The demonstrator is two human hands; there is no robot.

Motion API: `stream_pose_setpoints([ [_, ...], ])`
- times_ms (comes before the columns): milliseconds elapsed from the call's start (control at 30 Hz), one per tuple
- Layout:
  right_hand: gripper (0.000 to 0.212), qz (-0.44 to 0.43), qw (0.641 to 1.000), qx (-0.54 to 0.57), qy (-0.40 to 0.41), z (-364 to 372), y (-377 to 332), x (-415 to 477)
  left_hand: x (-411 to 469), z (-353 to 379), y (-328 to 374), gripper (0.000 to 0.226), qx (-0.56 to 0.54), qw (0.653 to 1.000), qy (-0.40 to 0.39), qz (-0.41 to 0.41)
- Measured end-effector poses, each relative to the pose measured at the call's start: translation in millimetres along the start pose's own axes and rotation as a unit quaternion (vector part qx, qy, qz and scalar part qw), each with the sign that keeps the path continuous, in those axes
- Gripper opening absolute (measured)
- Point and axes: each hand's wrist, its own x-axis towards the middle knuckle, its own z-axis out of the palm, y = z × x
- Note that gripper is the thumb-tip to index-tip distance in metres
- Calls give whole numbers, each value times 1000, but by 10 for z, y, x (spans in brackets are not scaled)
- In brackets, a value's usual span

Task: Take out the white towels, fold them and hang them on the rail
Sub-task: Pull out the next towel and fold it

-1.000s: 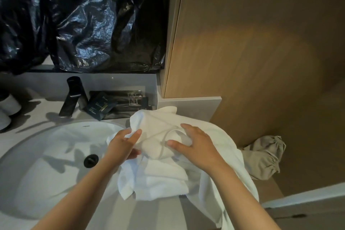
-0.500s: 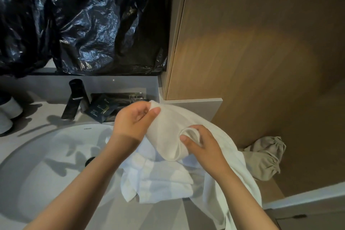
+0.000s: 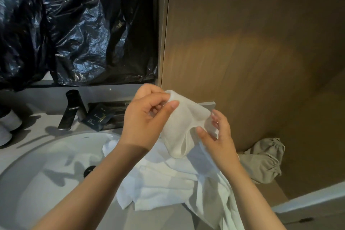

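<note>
Left hand pinches the upper corner of a white towel at frame centre, right hand closed on its lower edge, the cloth stretched between them above other white towels heaped on the tabletop beside the sink.

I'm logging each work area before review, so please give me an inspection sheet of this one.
Surface: grey counter with white sink.
Job's things: white towel lifted; more towels heaped at sink edge; no rail seen.
Clutter: dark packets, black tap, beige bag.
Hands: left hand and right hand pinch the lifted towel.
Cables: nothing seen.
Surroundings: black plastic sheeting, wooden panel.
</note>
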Motion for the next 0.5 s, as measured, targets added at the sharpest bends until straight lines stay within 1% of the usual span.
stream_pose_setpoints([
  [33,86,0,1000,-12,3,-4,4,7,11,-4,10,9,7,1000,2,-1],
  [67,90,-9,999,-33,2,-9,15,20,20,-11,12,12,19,1000,-3,-3],
  [100,85,-27,997,-67,-1,-19,38,39,24,-21,10,15,28,1000,-14,-2],
  [133,71,-41,994,-102,-12,-26,69,72,24,-26,10,15,33,999,-24,3],
  [167,48,-48,991,-121,-19,-26,84,102,19,-31,18,13,33,999,-29,9],
  [200,24,-40,993,-109,-22,-11,80,122,14,-32,35,12,34,999,-27,13],
  [233,10,-31,996,-80,-25,-5,61,134,13,-35,50,12,36,999,-19,13],
  [300,15,-43,999,0,-5,-21,-56,157,41,-54,88,12,36,999,2,10],
  [333,17,-71,997,37,14,-53,-166,178,64,-73,109,13,37,999,13,10],
  [400,24,-138,988,65,38,-130,-436,250,119,-109,158,15,33,999,36,7],
  [433,25,-157,984,75,32,-171,-563,291,144,-124,179,15,29,999,46,4],
  [500,26,-169,982,84,-11,-230,-766,365,178,-128,167,16,24,998,62,-9],
])
